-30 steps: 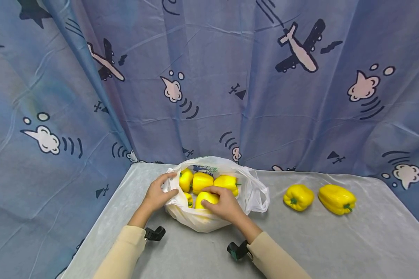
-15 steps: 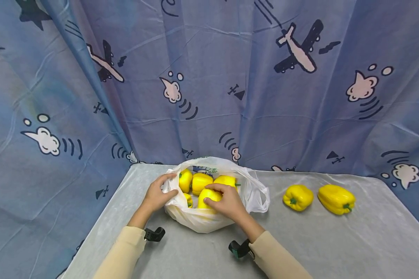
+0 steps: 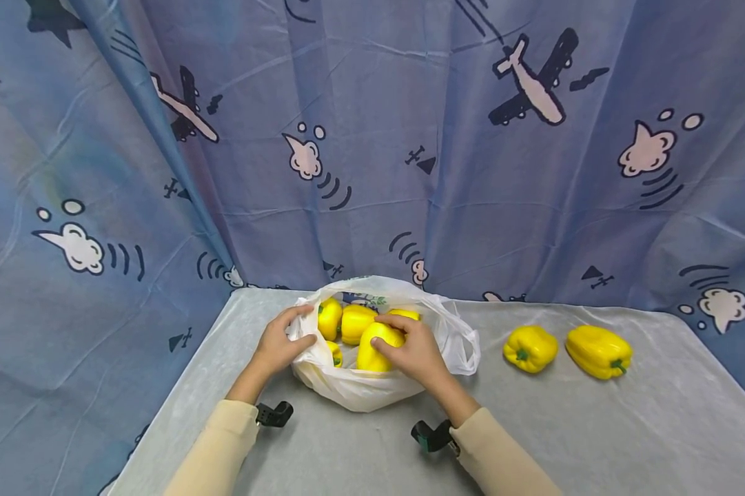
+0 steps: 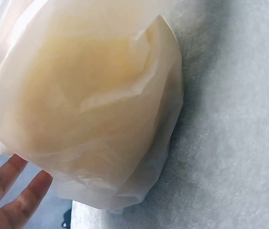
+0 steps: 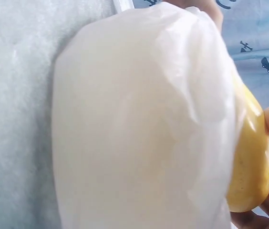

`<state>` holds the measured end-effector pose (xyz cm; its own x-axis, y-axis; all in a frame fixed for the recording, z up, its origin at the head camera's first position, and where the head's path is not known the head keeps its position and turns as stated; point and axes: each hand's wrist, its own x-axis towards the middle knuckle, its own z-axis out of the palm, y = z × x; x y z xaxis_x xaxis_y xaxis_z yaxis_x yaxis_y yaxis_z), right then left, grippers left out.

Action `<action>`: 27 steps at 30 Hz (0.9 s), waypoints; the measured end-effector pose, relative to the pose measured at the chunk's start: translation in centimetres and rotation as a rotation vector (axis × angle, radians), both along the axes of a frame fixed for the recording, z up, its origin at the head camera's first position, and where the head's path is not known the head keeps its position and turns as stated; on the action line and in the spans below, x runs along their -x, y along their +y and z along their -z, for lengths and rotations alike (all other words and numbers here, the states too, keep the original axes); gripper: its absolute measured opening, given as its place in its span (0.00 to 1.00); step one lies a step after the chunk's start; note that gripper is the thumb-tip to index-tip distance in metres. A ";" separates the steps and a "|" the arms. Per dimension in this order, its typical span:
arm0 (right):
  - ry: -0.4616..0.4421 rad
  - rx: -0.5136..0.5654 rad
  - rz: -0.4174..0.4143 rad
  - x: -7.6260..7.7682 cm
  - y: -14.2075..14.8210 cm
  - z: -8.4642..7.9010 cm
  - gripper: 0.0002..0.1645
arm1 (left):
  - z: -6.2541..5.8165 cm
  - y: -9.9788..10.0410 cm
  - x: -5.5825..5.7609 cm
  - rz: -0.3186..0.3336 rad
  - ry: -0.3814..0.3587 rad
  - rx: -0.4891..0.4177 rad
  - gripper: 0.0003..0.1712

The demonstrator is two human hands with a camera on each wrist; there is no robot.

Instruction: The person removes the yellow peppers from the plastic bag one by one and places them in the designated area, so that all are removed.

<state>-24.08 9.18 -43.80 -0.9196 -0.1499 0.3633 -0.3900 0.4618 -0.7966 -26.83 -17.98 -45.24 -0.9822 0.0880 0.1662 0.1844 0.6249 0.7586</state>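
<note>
A white plastic bag (image 3: 360, 396) sits mouth-up on the table with several yellow bell peppers inside, among them one bell pepper (image 3: 358, 325) in the middle. My left hand (image 3: 280, 342) holds the bag's left rim between thumb and fingers; its fingers (image 4: 28, 196) show past the plastic in the left wrist view. My right hand (image 3: 419, 351) grips another bell pepper (image 3: 372, 353) at the bag's mouth, thumb on the near side. The right wrist view shows this pepper (image 5: 252, 157) rising beyond the bag (image 5: 134, 119), its lower part hidden by the plastic.
Two more yellow bell peppers lie on the table to the right, a rounder bell pepper (image 3: 530, 349) and a longer bell pepper (image 3: 598, 352). The bag's loose handle (image 3: 468, 351) spreads toward them. A blue printed curtain (image 3: 372, 172) hangs behind the grey-covered table (image 3: 633, 434).
My right hand has raised the gripped bell pepper and moved it slightly right, so more of it shows above the bag's rim. The left hand stays at the rim.
</note>
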 end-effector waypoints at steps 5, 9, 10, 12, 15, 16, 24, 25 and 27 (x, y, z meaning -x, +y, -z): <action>0.018 0.025 0.006 -0.2 0.4 -0.7 0.22 | -0.1 0.1 0.1 -0.006 0.000 0.008 0.32; 0.048 0.063 0.005 -0.5 0.8 -1.1 0.22 | -0.2 0.2 0.0 -0.002 -0.001 0.005 0.32; 0.055 0.070 0.005 -0.5 0.9 -1.3 0.22 | -0.2 0.2 0.0 0.001 -0.003 0.005 0.32; 0.063 0.080 0.006 -0.7 1.1 -1.5 0.22 | -0.2 0.3 0.0 0.002 -0.011 0.003 0.32; 0.071 0.082 0.012 -0.9 1.4 -1.9 0.22 | -0.2 0.4 -0.1 0.001 -0.022 0.005 0.32; 0.070 0.081 0.014 -0.9 1.6 -2.1 0.22 | -0.2 0.4 -0.1 0.001 -0.021 0.006 0.32; 0.049 0.076 0.037 -1.4 2.5 -3.1 0.23 | -0.2 0.2 -0.1 -0.005 -0.016 0.004 0.32; 0.049 0.078 0.038 -1.5 2.6 -3.2 0.23 | -0.2 0.2 -0.1 -0.006 -0.013 0.006 0.32; 0.057 0.082 0.042 -1.5 2.8 -3.3 0.23 | -0.2 0.1 -0.1 -0.002 -0.003 0.009 0.32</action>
